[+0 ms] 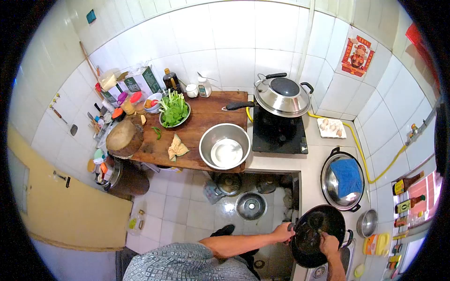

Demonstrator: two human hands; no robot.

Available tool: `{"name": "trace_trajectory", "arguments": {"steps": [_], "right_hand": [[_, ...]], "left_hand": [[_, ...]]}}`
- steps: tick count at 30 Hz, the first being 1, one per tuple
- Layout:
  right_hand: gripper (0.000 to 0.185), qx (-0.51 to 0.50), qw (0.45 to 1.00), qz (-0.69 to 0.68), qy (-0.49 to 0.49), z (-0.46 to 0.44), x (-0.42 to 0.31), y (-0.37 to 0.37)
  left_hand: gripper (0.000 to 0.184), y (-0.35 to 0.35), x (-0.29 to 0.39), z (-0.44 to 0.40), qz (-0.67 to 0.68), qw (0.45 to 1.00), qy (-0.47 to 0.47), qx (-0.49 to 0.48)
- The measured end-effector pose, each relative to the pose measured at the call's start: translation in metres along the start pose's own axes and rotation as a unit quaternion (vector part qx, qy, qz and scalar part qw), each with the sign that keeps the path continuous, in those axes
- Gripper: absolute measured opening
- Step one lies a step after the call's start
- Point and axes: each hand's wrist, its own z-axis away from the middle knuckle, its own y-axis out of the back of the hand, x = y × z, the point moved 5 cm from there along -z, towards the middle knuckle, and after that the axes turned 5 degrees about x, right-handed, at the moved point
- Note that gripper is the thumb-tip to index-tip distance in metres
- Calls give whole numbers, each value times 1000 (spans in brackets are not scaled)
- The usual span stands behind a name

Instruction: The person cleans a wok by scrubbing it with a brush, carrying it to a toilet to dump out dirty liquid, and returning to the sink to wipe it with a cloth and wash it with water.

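Note:
My left hand (282,232) is closed around the short side handle (291,227) of a black wok (304,250). The wok rests at the sink (346,255) in the lower right, covering much of it. Over the wok's inside reaches my right hand (329,245), fingers bent together and pointing down at the dark surface. Whatever they hold is too small and dark to make out. A large steel lid or pan (333,187) with a blue cloth (347,177) on it lies just beyond the wok. Right of the wok sits a small steel bowl (367,223).
A lidded steel wok (283,96) stands on the black induction cooker (281,133). The wooden table (211,105) carries a steel basin (225,129), a bowl of greens (174,114) and a beige cloth (177,148). Eggs in a white tray (331,128) sit near the yellow hose (370,175).

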Motion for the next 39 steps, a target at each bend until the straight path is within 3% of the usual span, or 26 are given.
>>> {"name": "trace_trajectory", "arguments": {"steps": [3, 5, 6, 9, 11, 13, 15, 16, 18, 21, 23, 25, 26, 28, 29, 31, 33, 36, 39], "right_hand": [[24, 9, 998, -10, 60, -2, 5, -13], [25, 23, 998, 51, -13, 3, 41, -21], [25, -6, 994, 79, -76, 7, 61, -26], [23, -79, 988, 77, -110, 42, 89, -38], [22, -151, 985, 73, -30, 76, 101, -76], [23, -148, 979, -61, -129, 92, 7, -11], [23, -97, 975, -152, -133, 91, -8, -45], [23, -96, 974, -153, -137, 84, -15, -57], [22, 14, 973, -190, -127, 64, -29, -67], [22, 102, 972, -179, -116, 35, 0, -67], [23, 74, 967, -125, -208, 43, 20, -44], [24, 40, 973, -107, -199, 69, 47, -57], [25, -25, 972, -103, -212, 83, 43, -57], [27, -96, 965, -155, -187, 101, -1, -36], [30, -87, 979, -113, -148, 103, -17, -48], [30, -44, 968, -197, -147, 81, -34, -66], [27, 25, 976, -176, -124, 42, -35, -68], [23, 64, 975, -113, -182, 22, 7, -47], [20, 9, 963, -40, -267, 48, 71, -63]], "left_hand": [[18, -3, -16, -12, 23, 1000, 16, -12], [18, -6, -23, -14, 31, 999, 6, -7], [18, -5, -25, -14, 38, 999, -1, 0], [17, 3, 15, 18, 2, 996, 68, 54], [17, -1, 3, 8, 12, 997, 68, 34], [17, -5, -5, 0, 23, 998, 64, 16], [20, -8, -11, -2, 22, 996, 89, 6], [20, -8, -9, 0, 19, 996, 90, 2], [19, -5, 1, 6, 26, 998, 58, 5], [18, -3, -3, 7, 21, 999, 38, 15], [19, -3, -5, 4, 13, 999, 36, 12], [19, -2, -1, 0, 12, 999, 30, 13], [19, -3, -3, 2, 21, 998, 52, 8], [20, -5, 0, 2, 35, 997, 71, 4], [19, -5, 3, 6, 14, 998, 65, 13], [19, -4, 6, 5, -11, 998, 57, 22], [17, -3, 2, 4, -10, 999, 28, 12], [17, -6, -19, -4, 93, 995, 20, 41], [18, -1, 15, 14, 7, 997, 70, -3]]}}
